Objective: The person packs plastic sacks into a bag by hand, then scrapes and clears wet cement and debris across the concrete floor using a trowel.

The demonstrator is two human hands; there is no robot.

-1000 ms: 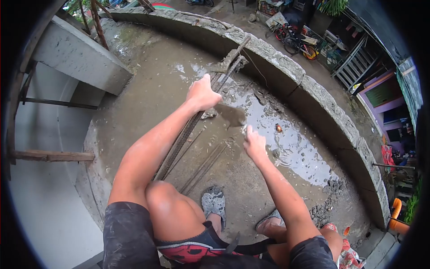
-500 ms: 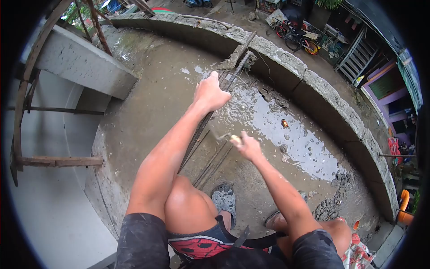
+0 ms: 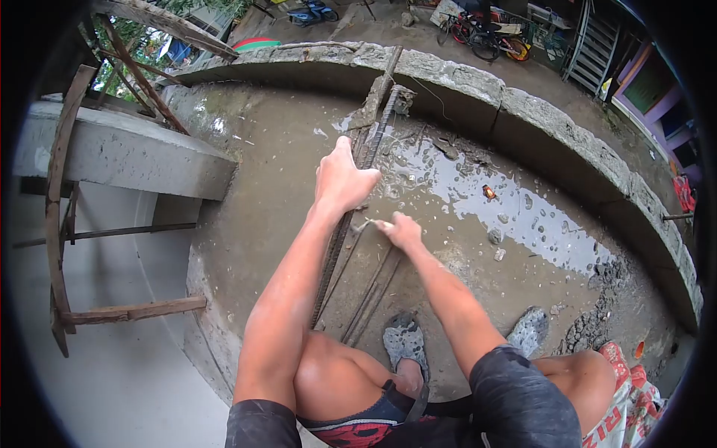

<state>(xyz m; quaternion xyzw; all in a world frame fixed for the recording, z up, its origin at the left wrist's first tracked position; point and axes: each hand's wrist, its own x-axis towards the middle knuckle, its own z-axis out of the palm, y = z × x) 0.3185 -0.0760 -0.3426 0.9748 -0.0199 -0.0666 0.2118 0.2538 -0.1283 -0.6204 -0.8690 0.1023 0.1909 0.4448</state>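
My left hand [image 3: 345, 179] is closed at the upper stretch of a long ribbed steel rebar [image 3: 383, 127]; its fingertips are hidden, and the thumb points right. Just below and to the right, my right hand [image 3: 403, 231] grips the pale handle of a small trowel [image 3: 366, 224]. The trowel's thin bent neck reaches left toward the rebar; its blade is blurred and hard to make out. A narrow wooden strip [image 3: 390, 67] runs beside the rebar's far end, close to the low wall. Thinner rods [image 3: 370, 295] lie on the wet concrete under my arms.
A low curved concrete wall [image 3: 448, 75] borders the slab beyond my hands. Puddled water [image 3: 478, 201] and wet mortar [image 3: 597, 306] lie to the right. On the left are a concrete beam [image 3: 142, 153] and wooden framing [image 3: 56, 201]. A printed sack [image 3: 627, 403] sits by my knee.
My right hand has shifted slightly up, bringing the trowel near the rebar. The left hand stays at the rebar. My head view has turned, moving the surroundings; my right foot now shows more.
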